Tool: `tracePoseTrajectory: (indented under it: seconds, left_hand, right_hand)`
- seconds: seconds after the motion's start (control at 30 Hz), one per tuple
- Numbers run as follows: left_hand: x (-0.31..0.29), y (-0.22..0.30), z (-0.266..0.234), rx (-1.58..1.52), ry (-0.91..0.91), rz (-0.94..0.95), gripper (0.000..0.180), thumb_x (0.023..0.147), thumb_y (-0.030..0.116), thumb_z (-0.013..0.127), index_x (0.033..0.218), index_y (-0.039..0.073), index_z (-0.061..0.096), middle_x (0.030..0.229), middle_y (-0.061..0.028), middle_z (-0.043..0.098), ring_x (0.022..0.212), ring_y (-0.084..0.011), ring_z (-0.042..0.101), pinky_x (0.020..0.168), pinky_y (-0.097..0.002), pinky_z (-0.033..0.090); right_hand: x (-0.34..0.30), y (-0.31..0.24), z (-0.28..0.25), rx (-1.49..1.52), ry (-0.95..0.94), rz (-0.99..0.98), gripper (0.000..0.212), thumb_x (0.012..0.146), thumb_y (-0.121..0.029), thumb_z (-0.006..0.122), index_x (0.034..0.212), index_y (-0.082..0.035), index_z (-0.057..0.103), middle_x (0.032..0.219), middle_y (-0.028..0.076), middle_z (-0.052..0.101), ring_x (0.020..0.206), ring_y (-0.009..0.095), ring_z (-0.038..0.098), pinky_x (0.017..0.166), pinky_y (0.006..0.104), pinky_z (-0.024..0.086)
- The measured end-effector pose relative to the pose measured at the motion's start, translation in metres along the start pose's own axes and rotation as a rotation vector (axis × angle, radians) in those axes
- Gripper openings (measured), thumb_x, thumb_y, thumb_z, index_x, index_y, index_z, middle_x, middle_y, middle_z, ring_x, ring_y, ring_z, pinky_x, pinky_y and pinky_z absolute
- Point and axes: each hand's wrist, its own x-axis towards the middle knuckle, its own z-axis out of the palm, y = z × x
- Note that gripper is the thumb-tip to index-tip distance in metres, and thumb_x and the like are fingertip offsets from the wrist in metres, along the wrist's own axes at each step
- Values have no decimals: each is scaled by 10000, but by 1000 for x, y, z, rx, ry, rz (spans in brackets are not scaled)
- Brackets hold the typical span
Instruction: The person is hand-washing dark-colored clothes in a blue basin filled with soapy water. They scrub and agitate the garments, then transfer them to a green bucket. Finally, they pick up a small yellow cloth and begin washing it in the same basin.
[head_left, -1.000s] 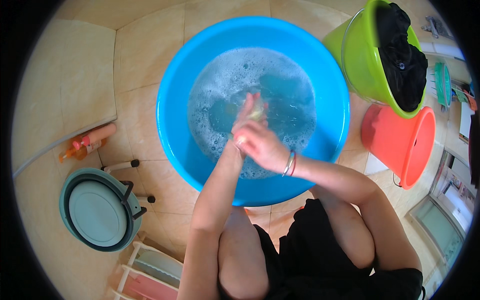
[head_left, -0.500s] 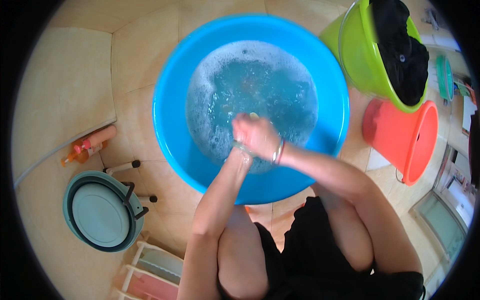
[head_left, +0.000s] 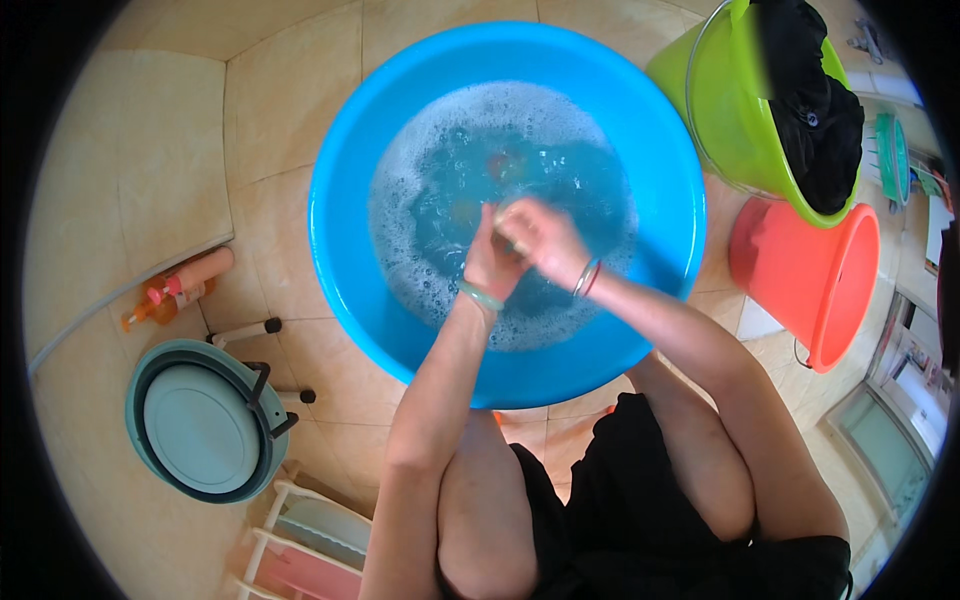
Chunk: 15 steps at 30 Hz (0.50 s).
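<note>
A large blue basin [head_left: 665,225] holds bluish water with white suds [head_left: 510,100] round its rim. Over the water, my two hands are close together near the middle. My left hand [head_left: 490,264], with a pale green bangle at the wrist, points away from me, its visible fingers stretched out and the palm turned toward the other hand. My right hand [head_left: 550,240], wearing a silver and a red band, curls its blurred fingers round a small pale yellowish thing [head_left: 508,222]; its kind is unclear. Some faint reddish and yellowish patches show under the water.
At right stand a green bucket [head_left: 715,115] with black cloth [head_left: 815,120] in it and a coral bucket [head_left: 785,270]. To the left are a grey-green folding basin [head_left: 200,428], pump bottles [head_left: 190,280] by the wall, and a white rack [head_left: 300,545].
My hands were clasped together and have come partly apart. The right hand has moved up and right, and the left hand's fingers now reach out straighter.
</note>
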Motion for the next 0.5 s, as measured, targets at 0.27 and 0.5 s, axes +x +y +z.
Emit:
tracePoseTrajectory:
  seconds: [0.27,0.5]
  left_hand:
    - [5,-27,44,62,150,123,147,1014,279,435,1035,186,548,754,12,565,580,-142,549,387,-323,375]
    - [26,-19,-46,-125,-297,98,308,1003,421,367,1011,182,562,929,-27,612,876,-210,596,712,-390,496]
  right_hand:
    - [38,-4,-9,-752,275,-345,173,859,-213,581,746,-90,627,715,161,649,640,347,648,563,464,516]
    - [-21,-22,48,-591,206,-638,94,884,-138,616,829,-75,574,741,181,626,668,374,641,594,469,517]
